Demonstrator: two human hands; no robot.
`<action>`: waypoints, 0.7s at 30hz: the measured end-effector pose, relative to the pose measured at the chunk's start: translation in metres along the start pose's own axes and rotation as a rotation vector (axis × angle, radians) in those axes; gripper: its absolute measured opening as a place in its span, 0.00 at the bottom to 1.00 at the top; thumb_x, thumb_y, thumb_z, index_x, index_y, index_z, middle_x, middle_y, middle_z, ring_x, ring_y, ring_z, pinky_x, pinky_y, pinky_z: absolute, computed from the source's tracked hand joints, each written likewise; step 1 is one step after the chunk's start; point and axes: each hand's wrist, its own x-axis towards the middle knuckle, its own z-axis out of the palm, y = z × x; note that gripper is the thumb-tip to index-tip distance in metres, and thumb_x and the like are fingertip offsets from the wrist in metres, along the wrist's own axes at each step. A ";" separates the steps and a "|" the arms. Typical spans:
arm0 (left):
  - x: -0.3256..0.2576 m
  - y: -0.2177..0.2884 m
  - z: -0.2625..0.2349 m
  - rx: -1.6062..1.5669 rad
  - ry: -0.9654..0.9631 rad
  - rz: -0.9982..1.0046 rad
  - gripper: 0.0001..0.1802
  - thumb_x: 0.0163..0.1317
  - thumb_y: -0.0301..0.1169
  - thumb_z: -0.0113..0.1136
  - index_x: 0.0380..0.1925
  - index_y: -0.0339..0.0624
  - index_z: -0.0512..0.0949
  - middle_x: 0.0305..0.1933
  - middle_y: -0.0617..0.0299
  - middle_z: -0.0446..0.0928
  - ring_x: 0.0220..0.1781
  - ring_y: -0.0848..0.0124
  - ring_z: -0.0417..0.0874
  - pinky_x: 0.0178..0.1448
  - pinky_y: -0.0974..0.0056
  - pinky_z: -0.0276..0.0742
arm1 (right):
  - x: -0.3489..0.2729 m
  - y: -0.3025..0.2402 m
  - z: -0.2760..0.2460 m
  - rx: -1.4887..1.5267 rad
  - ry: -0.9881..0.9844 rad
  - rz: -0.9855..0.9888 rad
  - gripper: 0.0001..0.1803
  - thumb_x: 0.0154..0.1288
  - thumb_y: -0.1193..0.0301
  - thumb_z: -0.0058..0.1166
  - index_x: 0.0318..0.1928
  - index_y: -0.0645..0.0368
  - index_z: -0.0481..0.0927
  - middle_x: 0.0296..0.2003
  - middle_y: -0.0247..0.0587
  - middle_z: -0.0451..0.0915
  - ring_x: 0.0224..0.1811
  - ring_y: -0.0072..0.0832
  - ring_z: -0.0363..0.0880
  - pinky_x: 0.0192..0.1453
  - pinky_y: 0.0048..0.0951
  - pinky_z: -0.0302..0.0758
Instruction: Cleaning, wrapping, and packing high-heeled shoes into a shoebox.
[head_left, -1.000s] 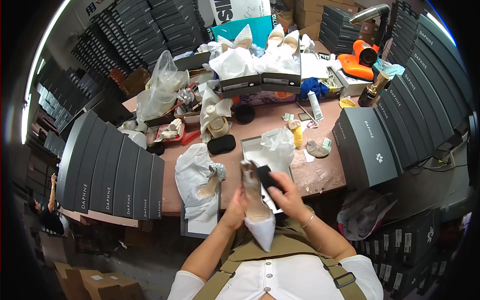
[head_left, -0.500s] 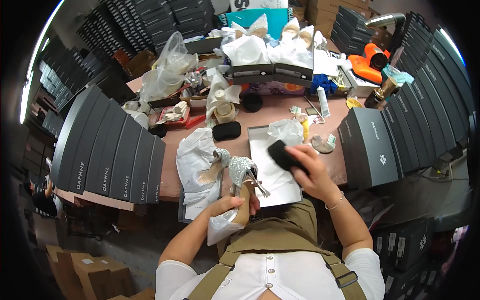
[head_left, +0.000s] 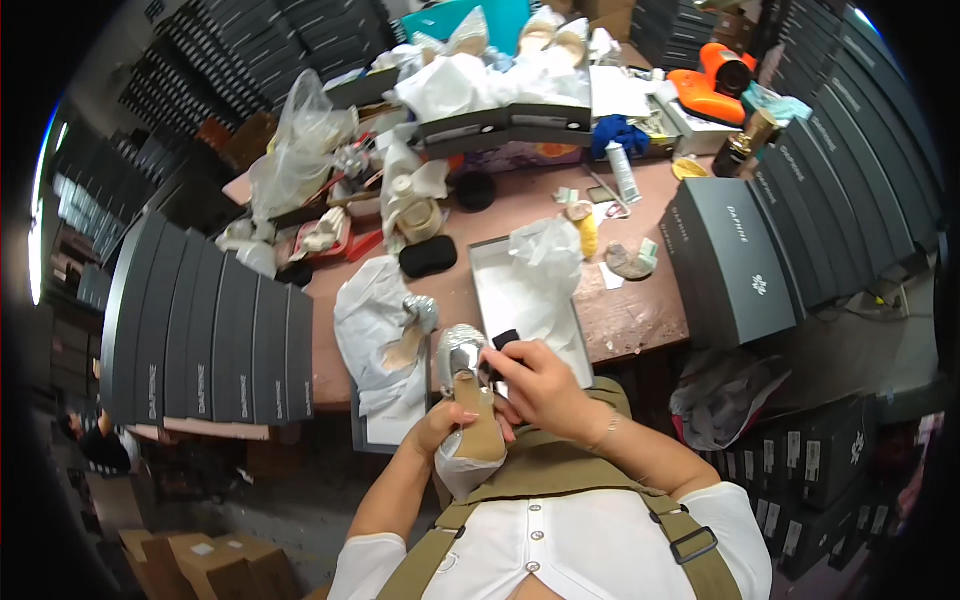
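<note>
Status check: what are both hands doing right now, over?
Left hand grips silver high-heeled shoe, sole up. Right hand presses black brush against its heel. Nothing in between.

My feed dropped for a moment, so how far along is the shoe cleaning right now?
Done, it seems: one silver shoe lies on white paper in the left box. In hand: the left hand holds the second shoe sole up, while the right hand presses a black brush to it. Left: the open box holds only paper.

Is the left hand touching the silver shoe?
Touching. The head view shows the left hand wrapped under the silver shoe, fingers against its sole, no gap; the right hand holds a black object at its heel.
</note>
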 end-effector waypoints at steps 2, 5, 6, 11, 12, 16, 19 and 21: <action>0.001 0.007 0.014 0.069 0.089 0.075 0.49 0.50 0.37 0.52 0.70 0.32 0.42 0.49 0.39 0.74 0.46 0.52 0.81 0.53 0.55 0.77 | -0.016 0.010 0.000 0.040 -0.034 0.025 0.23 0.51 0.81 0.55 0.52 0.62 0.76 0.41 0.48 0.74 0.41 0.43 0.76 0.46 0.36 0.75; -0.004 0.021 0.015 0.141 0.124 0.196 0.49 0.53 0.37 0.53 0.70 0.29 0.41 0.52 0.39 0.73 0.47 0.53 0.81 0.53 0.58 0.77 | -0.034 0.044 -0.033 -0.100 0.001 0.099 0.23 0.52 0.82 0.54 0.52 0.60 0.75 0.43 0.50 0.75 0.45 0.45 0.76 0.49 0.38 0.75; -0.010 0.023 0.014 0.185 0.188 0.179 0.50 0.52 0.37 0.55 0.70 0.31 0.40 0.52 0.39 0.73 0.47 0.55 0.81 0.53 0.59 0.77 | -0.031 0.062 -0.047 -0.145 0.119 0.143 0.22 0.54 0.82 0.53 0.52 0.61 0.75 0.44 0.51 0.75 0.46 0.46 0.76 0.50 0.39 0.74; 0.019 0.057 0.039 1.334 0.074 -0.066 0.30 0.57 0.33 0.55 0.61 0.40 0.64 0.46 0.44 0.78 0.42 0.53 0.82 0.49 0.58 0.77 | -0.029 0.214 -0.081 -0.305 0.259 0.480 0.20 0.63 0.70 0.53 0.55 0.61 0.73 0.52 0.53 0.73 0.53 0.50 0.72 0.57 0.41 0.70; 0.026 0.068 0.054 1.672 -0.002 -0.163 0.26 0.57 0.32 0.55 0.57 0.43 0.69 0.45 0.43 0.79 0.42 0.52 0.81 0.48 0.57 0.77 | -0.035 0.239 -0.075 -0.443 0.136 0.578 0.23 0.64 0.64 0.53 0.57 0.63 0.72 0.56 0.54 0.71 0.55 0.51 0.71 0.58 0.41 0.70; 0.038 0.066 0.069 2.079 0.015 -0.221 0.13 0.55 0.33 0.56 0.37 0.34 0.76 0.31 0.44 0.80 0.38 0.49 0.82 0.44 0.52 0.78 | 0.032 0.125 -0.077 0.213 -0.230 0.334 0.34 0.61 0.53 0.56 0.60 0.64 0.69 0.54 0.58 0.74 0.55 0.50 0.73 0.59 0.40 0.70; 0.058 0.065 0.084 2.272 -0.172 -0.334 0.13 0.54 0.32 0.56 0.37 0.35 0.76 0.31 0.48 0.80 0.36 0.54 0.83 0.42 0.52 0.78 | 0.033 0.053 -0.059 0.323 -1.015 0.154 0.48 0.52 0.50 0.65 0.66 0.63 0.59 0.49 0.60 0.77 0.50 0.51 0.78 0.53 0.37 0.73; 0.069 0.067 0.106 2.427 -0.413 -0.483 0.13 0.54 0.31 0.57 0.38 0.36 0.76 0.33 0.52 0.79 0.36 0.58 0.83 0.41 0.53 0.77 | 0.014 0.053 -0.051 0.429 -0.982 0.152 0.53 0.50 0.52 0.68 0.69 0.62 0.53 0.46 0.61 0.78 0.46 0.51 0.79 0.51 0.37 0.74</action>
